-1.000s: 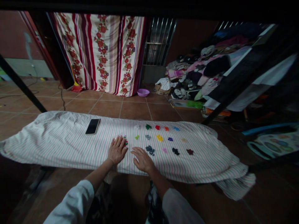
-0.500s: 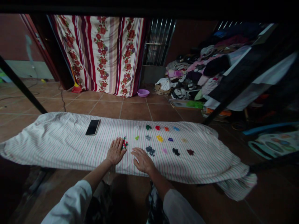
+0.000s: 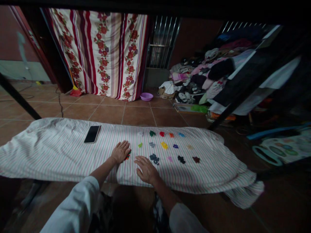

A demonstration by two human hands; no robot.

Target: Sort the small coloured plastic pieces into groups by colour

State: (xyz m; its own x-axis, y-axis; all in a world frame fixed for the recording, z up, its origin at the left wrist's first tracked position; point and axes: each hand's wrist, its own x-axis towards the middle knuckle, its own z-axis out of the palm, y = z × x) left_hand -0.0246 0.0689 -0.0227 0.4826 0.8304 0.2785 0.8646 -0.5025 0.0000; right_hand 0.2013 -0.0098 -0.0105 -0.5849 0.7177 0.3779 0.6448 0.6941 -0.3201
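Red and green pieces (image 3: pixel 128 156) show beside our flattened left hand (image 3: pixel 120 151); our right hand (image 3: pixel 146 169) is loosely spread, nothing visibly held in either.

one camera sits on the person's head, facing forward and down. it looks across the surface (image 3: pixel 68 155), which spans the lower half from the left edge to well right of centre. the left hand (image 3: pixel 120 151) and right hand (image 3: pixel 147 170) are near, below mid-frame; the sleeves (image 3: pixel 75 200) enter from the bottom. farther off are floor (image 3: pixel 136 115) and, upper left, curtain (image 3: pixel 115 58).
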